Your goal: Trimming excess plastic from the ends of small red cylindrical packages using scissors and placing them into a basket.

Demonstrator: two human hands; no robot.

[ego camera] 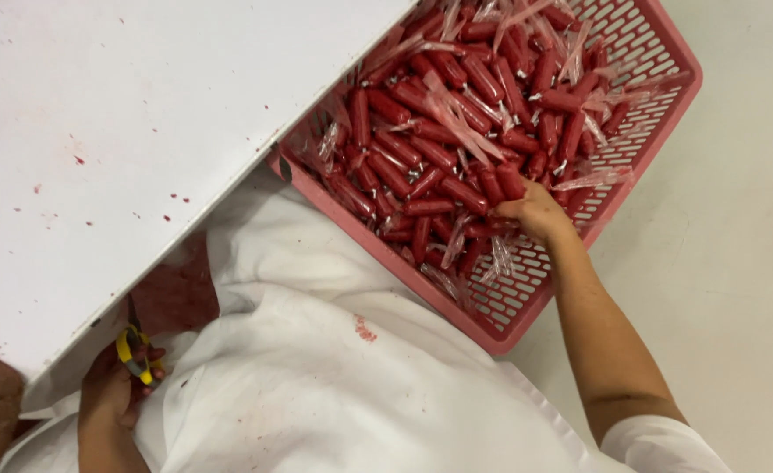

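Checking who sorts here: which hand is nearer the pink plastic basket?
Right hand, reaching inside the pink plastic basket. Left hand sits apart below the white table, holding yellow-handled scissors.

I see dark red sausages (430,153) in a pink basket (527,307), yellow-handled scissors (132,350), white red-speckled table (141,131).

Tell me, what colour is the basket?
Pink basket, seen best in the head view.

Red tube-shaped packets (457,140) — clear twisted plastic ends — fill the pink basket (527,324).
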